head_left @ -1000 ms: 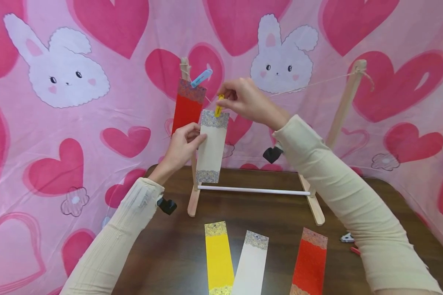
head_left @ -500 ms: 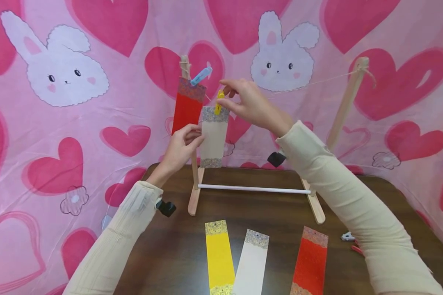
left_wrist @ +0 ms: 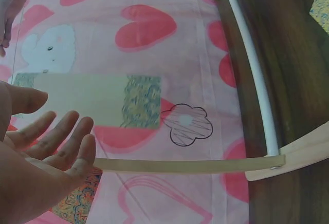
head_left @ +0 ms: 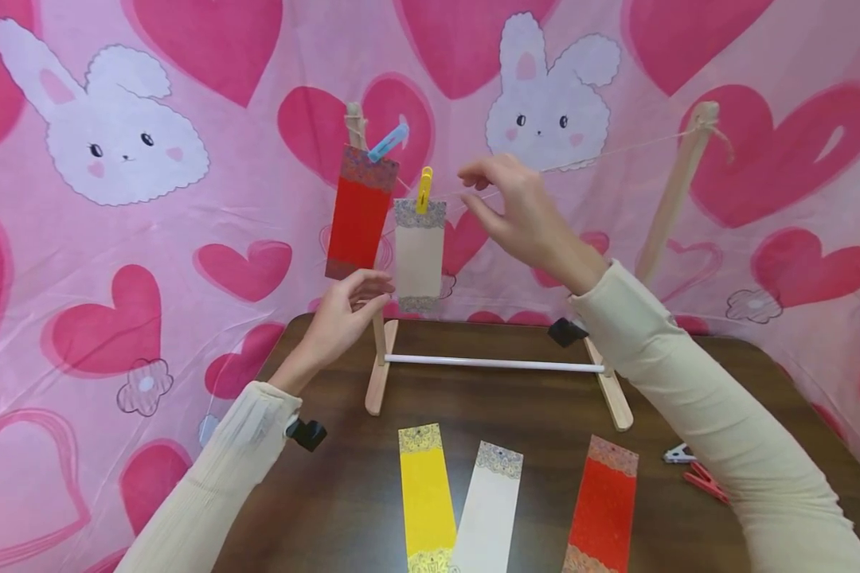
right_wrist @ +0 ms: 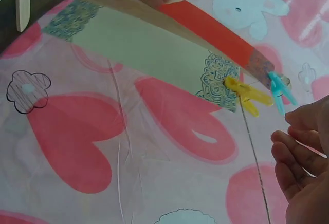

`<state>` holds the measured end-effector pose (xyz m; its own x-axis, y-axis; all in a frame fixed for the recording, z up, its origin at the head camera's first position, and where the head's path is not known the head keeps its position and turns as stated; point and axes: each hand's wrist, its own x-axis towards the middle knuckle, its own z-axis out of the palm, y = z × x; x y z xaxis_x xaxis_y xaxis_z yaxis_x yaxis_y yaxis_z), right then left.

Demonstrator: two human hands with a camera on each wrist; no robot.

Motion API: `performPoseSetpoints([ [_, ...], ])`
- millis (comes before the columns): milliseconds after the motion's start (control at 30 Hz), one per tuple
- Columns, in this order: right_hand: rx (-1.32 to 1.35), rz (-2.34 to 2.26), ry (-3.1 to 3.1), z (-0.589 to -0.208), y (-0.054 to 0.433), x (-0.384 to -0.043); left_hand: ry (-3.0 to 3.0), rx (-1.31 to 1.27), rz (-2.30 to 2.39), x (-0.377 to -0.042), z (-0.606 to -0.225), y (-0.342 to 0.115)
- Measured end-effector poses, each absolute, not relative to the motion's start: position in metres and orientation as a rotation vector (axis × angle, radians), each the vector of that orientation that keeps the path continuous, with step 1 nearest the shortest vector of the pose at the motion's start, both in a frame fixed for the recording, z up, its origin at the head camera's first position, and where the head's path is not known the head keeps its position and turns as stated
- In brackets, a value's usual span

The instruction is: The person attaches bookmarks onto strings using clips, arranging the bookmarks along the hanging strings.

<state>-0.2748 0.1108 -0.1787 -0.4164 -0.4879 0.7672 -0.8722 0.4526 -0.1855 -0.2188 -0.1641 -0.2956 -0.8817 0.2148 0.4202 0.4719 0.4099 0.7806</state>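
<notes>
Right grip (head_left: 523, 211): a bare hand, spread, with the thumb apart from the bent fingers; positioned to the right of the hanging white strip, well clear of its clip. Left grip (head_left: 344, 314): spread, fingers loosely bent, just beside the left edge of the same strip.

Near area, on the table (head_left: 315, 493): a yellow strip (head_left: 428, 497), a flat white strip (head_left: 489, 505) and a flat red strip (head_left: 603, 497), each with a lacy border. The lower ends of the yellow and white strips meet; the red strip lies apart, to the right. Near the right sleeve lie a pale clip (head_left: 679, 454) and a red clip (head_left: 705, 483).

Beyond these stands a wooden rack with a white crossbar (head_left: 494, 364). At its line (head_left: 638, 146), a yellow clip (head_left: 424, 191) holds the top edge of the hanging white strip (head_left: 420, 255). To its left, a blue clip (head_left: 388, 143) secures the hanging red strip (head_left: 361, 215), tilted, near the left post.

Rear: pink cloth (head_left: 315, 48) printed with hearts and rabbits.
</notes>
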Motion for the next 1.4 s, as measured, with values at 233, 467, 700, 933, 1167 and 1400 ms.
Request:
performPoseSetpoints([
  [233, 1.151, 0.75, -2.019, -0.188, 0.122, -0.263, -2.451, -0.604, -1.473, -0.204, -0.305, -0.165],
  [467, 1.144, 0.757, -2.047, -0.2, 0.133, -0.251, -2.56, -0.636, -1.365, -0.176, -0.31, -0.159],
  [700, 1.157, 0.754, -2.084, -0.207, 0.137, -0.243, -2.62, -0.654, -1.241, -0.159, -0.314, -0.156],
  [933, 1.169, 0.773, -2.134, -0.227, 0.144, -0.228, -2.636, -0.646, -1.232, -0.145, -0.329, -0.156],
  [1167, 1.17, 0.807, -2.143, -0.26, 0.155, -0.214, -2.653, -0.606, -1.319, -0.136, -0.341, -0.141],
  [1400, 1.123, 0.858, -2.162, -0.296, 0.166, -0.198, -2.727, -0.597, -1.315, -0.126, -0.35, -0.123],
])
